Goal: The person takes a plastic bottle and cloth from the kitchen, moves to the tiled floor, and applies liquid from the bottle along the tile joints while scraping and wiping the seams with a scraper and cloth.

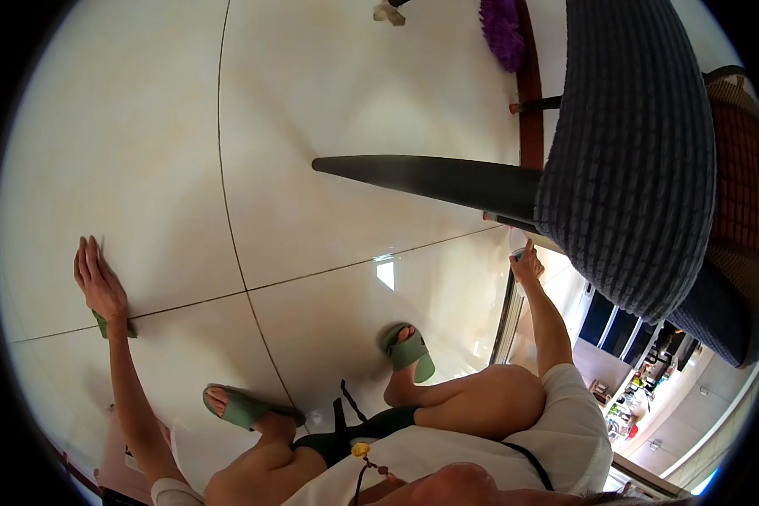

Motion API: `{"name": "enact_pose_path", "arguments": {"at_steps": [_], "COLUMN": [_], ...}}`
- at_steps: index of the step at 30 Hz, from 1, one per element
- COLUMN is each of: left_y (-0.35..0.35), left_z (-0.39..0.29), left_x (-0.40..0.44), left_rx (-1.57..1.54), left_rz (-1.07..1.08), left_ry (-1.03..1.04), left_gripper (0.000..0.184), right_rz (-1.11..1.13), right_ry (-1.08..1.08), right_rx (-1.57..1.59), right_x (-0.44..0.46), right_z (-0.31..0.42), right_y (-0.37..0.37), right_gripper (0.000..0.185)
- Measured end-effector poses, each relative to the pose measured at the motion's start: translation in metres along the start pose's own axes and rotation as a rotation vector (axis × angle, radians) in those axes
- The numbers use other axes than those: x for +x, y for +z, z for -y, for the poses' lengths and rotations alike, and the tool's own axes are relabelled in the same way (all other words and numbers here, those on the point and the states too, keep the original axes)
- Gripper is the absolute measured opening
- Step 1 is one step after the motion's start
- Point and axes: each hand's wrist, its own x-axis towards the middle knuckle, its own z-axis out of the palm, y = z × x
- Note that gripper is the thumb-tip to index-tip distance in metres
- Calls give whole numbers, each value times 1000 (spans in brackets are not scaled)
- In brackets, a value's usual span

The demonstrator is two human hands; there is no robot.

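Note:
My left hand (100, 281) lies on the glossy tiled floor (160, 211) at the far left, fingers stretched out and nearly together. A flat green thing (118, 327) shows under its wrist; I cannot tell what it is. My right hand (527, 265) is off to the right, just below the chair seat. Its fingers are curled round a clear, bottle-like thing (518, 241), partly hidden by the hand and the chair.
A chair with a dark ribbed cover (632, 160) fills the right side, its tapered black leg (422, 179) reaching toward the floor's middle. Green slippers (243, 410) are on my feet. A fluffy purple thing (503, 34) lies by the dark red skirting (530, 126).

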Motion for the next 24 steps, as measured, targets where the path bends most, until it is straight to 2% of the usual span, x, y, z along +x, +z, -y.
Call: {"name": "enact_pose_path", "arguments": {"at_steps": [9, 12, 15, 16, 24], "left_y": [9, 9, 8, 9, 11], "left_z": [9, 11, 8, 8, 9], "left_x": [-2, -4, -4, -5, -10], "left_rx": [8, 12, 3, 5, -23], "left_rz": [-13, -19, -36, -35, -7], "left_ry": [-2, 10, 30, 23, -48], "left_gripper": [37, 37, 36, 36, 39], "right_rz": [-53, -250, -73, -113, -110], "right_ry": [-22, -211, -174, -244, -441], "right_rx": [4, -77, 144, 198, 143], "right_x": [23, 2, -42, -53, -115], "right_z": [-19, -17, 13, 19, 62], "right_y": [35, 48, 9, 7, -14], "right_gripper": [86, 85, 84, 83, 84]}}
